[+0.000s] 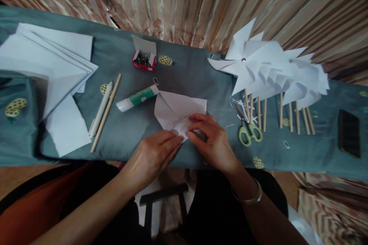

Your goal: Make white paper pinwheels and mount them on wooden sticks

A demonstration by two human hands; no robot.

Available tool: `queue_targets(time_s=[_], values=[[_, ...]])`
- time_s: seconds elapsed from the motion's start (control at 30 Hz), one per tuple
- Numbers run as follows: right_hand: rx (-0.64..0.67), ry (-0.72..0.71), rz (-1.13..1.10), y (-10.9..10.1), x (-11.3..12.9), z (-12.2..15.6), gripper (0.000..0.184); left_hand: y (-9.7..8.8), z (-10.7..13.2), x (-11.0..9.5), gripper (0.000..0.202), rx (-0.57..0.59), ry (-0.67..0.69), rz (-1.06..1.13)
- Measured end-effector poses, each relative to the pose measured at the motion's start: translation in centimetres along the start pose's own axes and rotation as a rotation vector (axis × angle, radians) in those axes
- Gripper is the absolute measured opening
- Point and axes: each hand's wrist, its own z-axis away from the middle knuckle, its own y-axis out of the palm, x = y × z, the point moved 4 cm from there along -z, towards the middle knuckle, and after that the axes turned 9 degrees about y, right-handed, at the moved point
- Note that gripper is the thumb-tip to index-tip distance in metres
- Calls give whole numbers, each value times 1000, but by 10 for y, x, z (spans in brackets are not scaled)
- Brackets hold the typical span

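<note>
A square of white paper (179,103) lies in front of me, with creases and flaps running toward its middle. Its near corner is pinched between the fingers of my left hand (153,155). My right hand (211,141) presses its bent fingers and thumb on a flap close to the middle, and the fingertips of both hands nearly meet. Part of the paper's near side is hidden under them. A glue stick (138,98) with a green label lies just left of the paper. Scissors (249,133) with light green handles rest to the right.
Several white paper pinwheels (267,65) on wooden sticks lie at the back right, with paper scraps near the scissors. A phone (349,133) is far right. A red box of metal pins (144,60) stands open behind. Leftward are a pen (100,110), a wooden stick (107,111) and paper sheets (63,69).
</note>
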Motion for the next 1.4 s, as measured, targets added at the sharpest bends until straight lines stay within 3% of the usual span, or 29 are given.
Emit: queue_targets(time_s=[0.83, 1.4], values=[[-32, -68, 83, 1, 3, 3, 11, 0, -3, 1, 19, -21, -15, 9], [49, -167, 258, 14, 3, 5, 36, 0, -4, 2, 20, -21, -8, 5]])
